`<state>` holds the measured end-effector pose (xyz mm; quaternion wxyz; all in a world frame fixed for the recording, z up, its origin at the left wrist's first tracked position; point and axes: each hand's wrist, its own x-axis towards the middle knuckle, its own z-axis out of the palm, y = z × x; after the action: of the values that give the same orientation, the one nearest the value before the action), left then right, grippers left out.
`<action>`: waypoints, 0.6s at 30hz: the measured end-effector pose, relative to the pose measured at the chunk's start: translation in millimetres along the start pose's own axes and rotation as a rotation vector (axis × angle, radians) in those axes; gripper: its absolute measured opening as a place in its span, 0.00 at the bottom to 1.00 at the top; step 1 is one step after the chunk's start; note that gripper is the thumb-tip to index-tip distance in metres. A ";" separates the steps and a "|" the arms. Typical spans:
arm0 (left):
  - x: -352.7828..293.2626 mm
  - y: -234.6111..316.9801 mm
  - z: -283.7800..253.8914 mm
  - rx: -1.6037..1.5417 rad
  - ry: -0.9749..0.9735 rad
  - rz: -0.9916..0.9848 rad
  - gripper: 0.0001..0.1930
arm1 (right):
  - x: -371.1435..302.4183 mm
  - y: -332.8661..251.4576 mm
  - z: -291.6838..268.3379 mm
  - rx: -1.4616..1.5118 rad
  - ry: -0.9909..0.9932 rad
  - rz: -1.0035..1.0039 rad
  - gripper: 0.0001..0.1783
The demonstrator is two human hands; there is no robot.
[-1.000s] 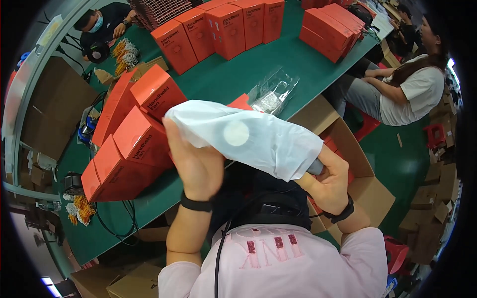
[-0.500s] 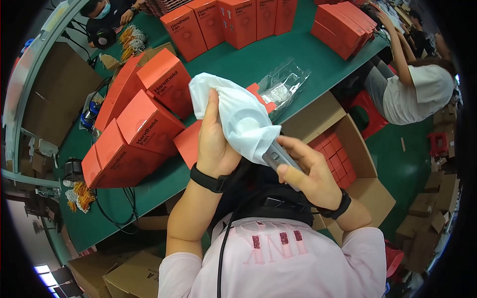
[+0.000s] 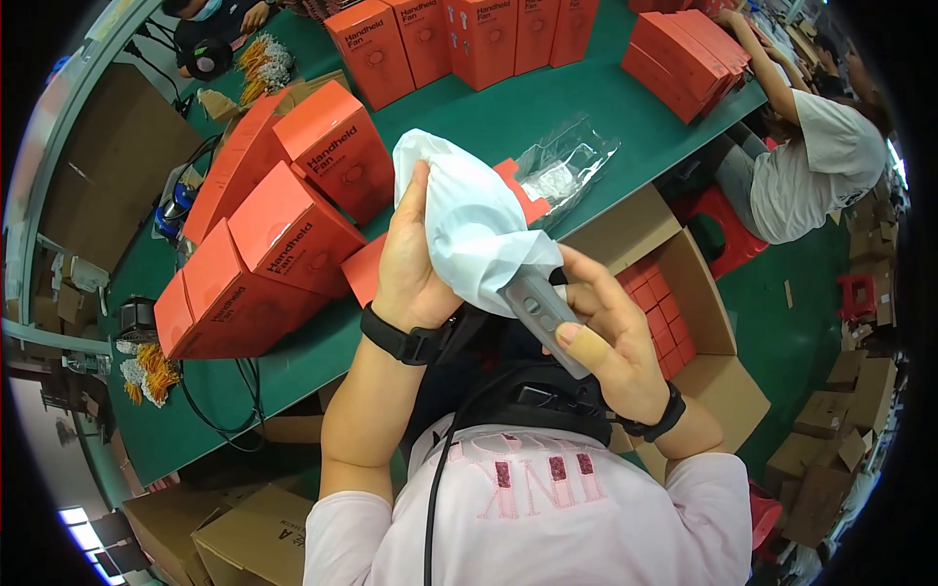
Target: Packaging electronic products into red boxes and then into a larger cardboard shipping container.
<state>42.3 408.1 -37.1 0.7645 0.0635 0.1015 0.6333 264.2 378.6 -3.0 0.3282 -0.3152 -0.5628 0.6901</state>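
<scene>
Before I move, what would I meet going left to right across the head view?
Orange-and-white bundle of thin strands → slanted group of red cardboard boxes → left hand → thin white bag → smooth grey handle → right hand → small red plastic stool.

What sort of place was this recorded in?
Probably a packing workshop: red boxes stand in rows on a green table, and an open carton beside it holds stacked red packages.

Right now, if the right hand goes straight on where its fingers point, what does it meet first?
The right hand, holding the grey handle, would probably meet the white bag first, up and left; depth is unclear.
</scene>
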 end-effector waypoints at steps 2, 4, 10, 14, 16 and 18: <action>-0.5 0.6 -0.5 -0.022 -0.009 -0.002 0.21 | -3.8 -1.9 -1.7 -0.009 -0.028 0.019 0.41; -1.3 1.1 0.3 -0.043 -0.015 -0.001 0.21 | -5.7 -0.8 -0.6 0.025 -0.041 -0.019 0.39; -1.4 1.5 1.7 -0.068 -0.077 0.002 0.22 | -5.5 -0.8 2.7 0.026 0.008 0.012 0.45; -3.4 2.3 7.0 -0.110 -0.106 -0.049 0.26 | -4.7 -1.5 4.0 0.013 -0.002 0.015 0.46; -3.8 0.3 11.6 -0.160 -0.153 -0.058 0.27 | -4.9 0.2 5.5 0.040 0.029 0.004 0.46; -5.3 -2.4 22.6 -0.055 0.024 -0.012 0.17 | -5.0 1.8 4.7 0.041 0.032 -0.001 0.46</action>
<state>49.0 403.2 -15.3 0.7686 0.0339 0.0937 0.6319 263.2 371.6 -3.6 0.3441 -0.3192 -0.5433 0.6961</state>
